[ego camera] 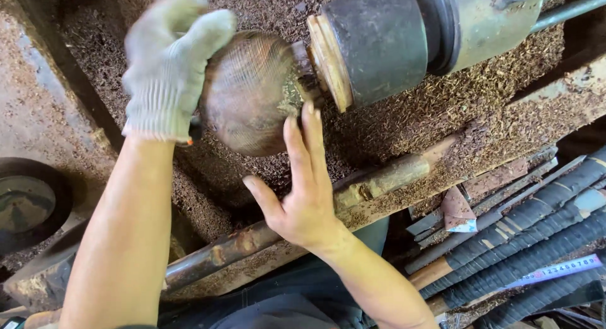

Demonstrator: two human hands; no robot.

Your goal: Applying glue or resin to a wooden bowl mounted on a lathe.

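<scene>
Soft even daylight, mild shadows, slight blur on spinning wood point(249, 92).
</scene>
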